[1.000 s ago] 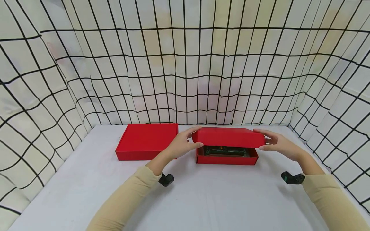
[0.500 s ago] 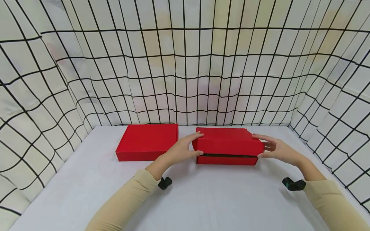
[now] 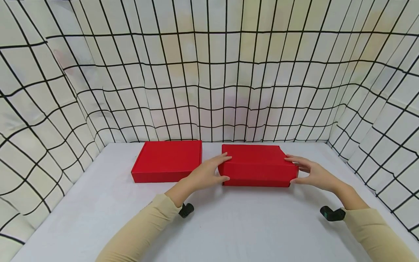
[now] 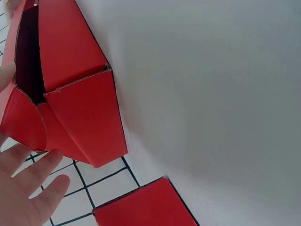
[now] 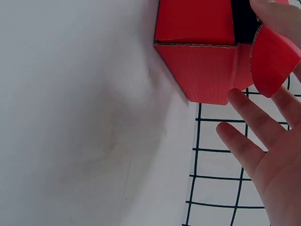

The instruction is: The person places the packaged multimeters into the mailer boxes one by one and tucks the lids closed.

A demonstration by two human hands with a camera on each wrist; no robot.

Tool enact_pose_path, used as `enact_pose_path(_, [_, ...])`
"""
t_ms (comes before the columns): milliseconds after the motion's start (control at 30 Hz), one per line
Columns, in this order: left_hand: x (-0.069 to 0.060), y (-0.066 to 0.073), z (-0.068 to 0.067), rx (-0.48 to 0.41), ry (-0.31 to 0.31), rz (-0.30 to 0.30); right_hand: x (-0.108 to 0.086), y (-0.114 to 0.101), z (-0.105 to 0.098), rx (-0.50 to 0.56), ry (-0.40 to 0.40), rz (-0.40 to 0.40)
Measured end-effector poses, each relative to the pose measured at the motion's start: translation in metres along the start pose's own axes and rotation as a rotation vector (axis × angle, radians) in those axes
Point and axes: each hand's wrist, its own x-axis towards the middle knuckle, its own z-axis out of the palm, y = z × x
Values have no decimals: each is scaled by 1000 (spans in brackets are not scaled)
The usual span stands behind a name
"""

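A red cardboard box lies right of centre in the head view, its lid folded down over the front. My left hand holds the lid's left end, thumb at the front flap and fingertips over the top edge. At the other end, my right hand grips the lid the same way. The left wrist view shows a dark gap between the lid and the box's front wall, with a side flap by the fingers. A curved flap also sticks out beside my right fingers. The box's contents are hidden.
A second red box, closed, sits to the left on the white table. White cloth walls with a black grid enclose the back and both sides. Black devices are worn at both wrists, such as the left wrist device.
Both hands have lowered the lid's front edge toward the table. The black packet seen inside the box earlier is now covered. The left box has stayed put.
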Motion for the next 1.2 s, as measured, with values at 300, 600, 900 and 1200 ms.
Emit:
enact_pose_path(300, [-1,1,5,45,-33,-15,-2,2,7,-83,2,-20])
enact_pose_path(600, [-3,1,9,65,-70,-48,1,-3,10,-179,-17,-22])
enact_pose_path(900, [-6,2,13,67,-109,-69,4,-6,11,-294,-50,-39])
enact_pose_path(1200, [1,7,15,126,-128,-100,6,-4,13,-316,-74,3])
